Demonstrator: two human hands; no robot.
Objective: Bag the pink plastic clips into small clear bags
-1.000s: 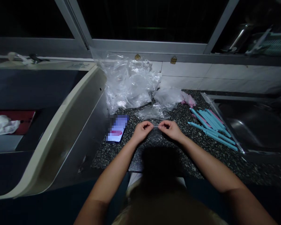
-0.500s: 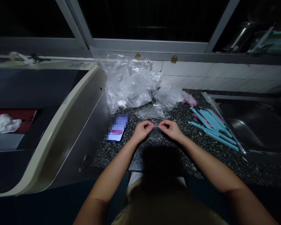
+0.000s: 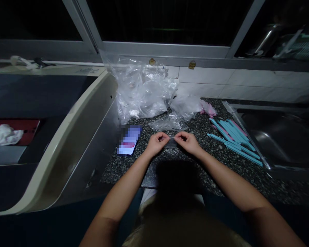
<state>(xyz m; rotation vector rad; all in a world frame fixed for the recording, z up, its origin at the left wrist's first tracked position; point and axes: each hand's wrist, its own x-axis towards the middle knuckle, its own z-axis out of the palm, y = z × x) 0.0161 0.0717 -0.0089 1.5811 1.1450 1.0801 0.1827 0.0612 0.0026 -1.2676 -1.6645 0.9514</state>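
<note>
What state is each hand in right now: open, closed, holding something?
Left hand: closed, pinching one side of the small clear plastic piece.
Right hand: closed, pinching the other side of the same piece.

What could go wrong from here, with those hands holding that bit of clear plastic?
The clear plastic is pinched along one edge between the left hand and the right hand, so it might slip from either grip. A phone lies near the left hand, so a sideways move could nudge it. The blue sticks lie loose beside the sink, so a bump might roll some in.
</note>
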